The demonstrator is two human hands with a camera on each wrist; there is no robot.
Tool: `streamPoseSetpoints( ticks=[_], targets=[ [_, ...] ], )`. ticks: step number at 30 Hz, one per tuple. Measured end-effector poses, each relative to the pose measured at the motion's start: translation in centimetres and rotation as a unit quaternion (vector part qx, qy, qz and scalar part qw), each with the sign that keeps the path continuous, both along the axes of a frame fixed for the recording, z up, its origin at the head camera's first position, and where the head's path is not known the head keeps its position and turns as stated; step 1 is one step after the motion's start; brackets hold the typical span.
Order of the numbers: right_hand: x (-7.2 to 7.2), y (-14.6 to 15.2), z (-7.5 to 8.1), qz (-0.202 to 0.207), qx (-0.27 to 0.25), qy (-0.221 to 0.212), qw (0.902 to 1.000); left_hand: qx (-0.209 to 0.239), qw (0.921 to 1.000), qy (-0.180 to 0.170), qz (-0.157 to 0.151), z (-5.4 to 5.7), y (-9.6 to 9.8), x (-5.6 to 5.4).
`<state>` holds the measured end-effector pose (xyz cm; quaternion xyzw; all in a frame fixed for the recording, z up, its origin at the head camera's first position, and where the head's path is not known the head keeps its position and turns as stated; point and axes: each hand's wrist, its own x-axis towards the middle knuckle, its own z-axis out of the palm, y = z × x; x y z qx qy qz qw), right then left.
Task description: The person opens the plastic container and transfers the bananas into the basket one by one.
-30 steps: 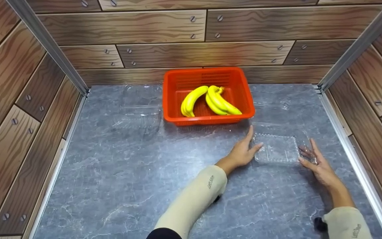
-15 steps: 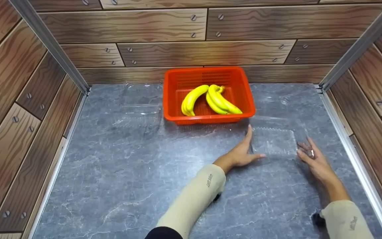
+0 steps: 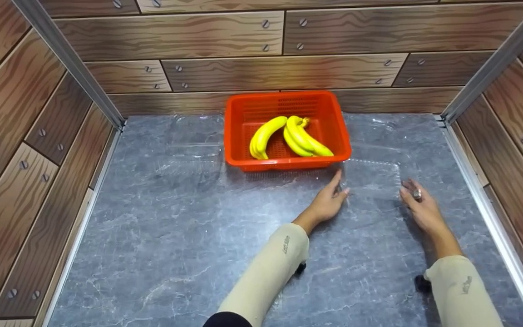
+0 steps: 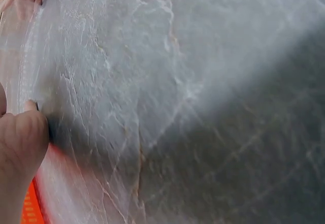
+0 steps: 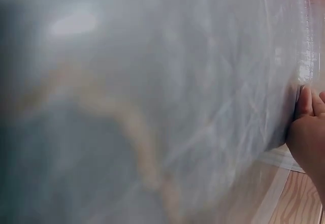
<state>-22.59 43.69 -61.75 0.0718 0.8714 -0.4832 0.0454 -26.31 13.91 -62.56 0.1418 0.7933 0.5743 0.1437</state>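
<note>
A clear plastic container with a ridged rim lies on the grey marbled surface, right of the red basket's front corner. My left hand is against its left side, index finger stretched forward and thumb apart; the other fingers are hidden. At the container's right edge, my right hand pinches the plastic between thumb and bent fingers, some of them seen through it. In the left wrist view the left hand sits at the frame's edge. The right wrist view catches the right hand's fingers at the ridged rim.
Bananas lie inside the red basket by the back wall. More clear plastic, hard to make out, is left of the basket. Wood-patterned walls with metal edging enclose the surface at the back and sides.
Both hands have slid the clear container away from the person and slightly left, closer to the basket's front right corner. The right hand's fingers are more bent. The basket and bananas have stayed put.
</note>
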Motion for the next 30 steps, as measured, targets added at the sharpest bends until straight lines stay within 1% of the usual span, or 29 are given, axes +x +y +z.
streamPoseSetpoints(
  ticks=[4, 6, 9, 11, 12, 15, 17, 20, 24, 30],
  targets=[
    [-0.5, 0.0, 0.3, -0.018, 0.015, 0.003, 0.9997, -0.015, 0.9998, 0.008, 0.009, 0.0, 0.6, -0.4],
    [-0.8, -0.3, 0.4, -0.031, 0.025, 0.003, 0.9992, -0.026, 0.9996, 0.000, 0.011, 0.3, 0.7, -0.5],
    [-1.4, -0.9, 0.5, -0.058, 0.025, -0.001, 0.9980, -0.053, 0.9986, -0.004, -0.005, 0.8, 0.6, -0.6],
    [-1.7, -1.3, 0.5, -0.082, 0.019, -0.006, 0.9965, -0.066, 0.9975, -0.003, -0.024, 1.2, 0.6, -0.4],
    [-1.8, -1.4, 0.5, -0.092, 0.017, -0.006, 0.9956, -0.072, 0.9968, 0.002, -0.034, 1.2, 0.6, -0.3],
    [-2.1, -1.4, 0.3, -0.114, 0.019, -0.008, 0.9933, -0.078, 0.9958, 0.007, -0.047, 1.1, 1.0, -0.1],
    [-2.2, -1.3, 0.2, -0.119, 0.023, -0.003, 0.9926, -0.078, 0.9956, 0.000, -0.051, 1.1, 1.2, 0.1],
    [-2.3, -1.3, 0.1, -0.126, 0.026, 0.006, 0.9917, -0.078, 0.9957, -0.016, -0.047, 1.2, 1.5, 0.2],
    [-2.3, -1.6, 0.0, -0.128, 0.026, 0.016, 0.9913, -0.084, 0.9951, -0.027, -0.043, 1.3, 1.9, 0.3],
    [-2.3, -2.3, -0.2, -0.111, 0.024, 0.017, 0.9933, -0.091, 0.9944, -0.034, -0.041, 1.7, 2.1, 0.2]
  ],
)
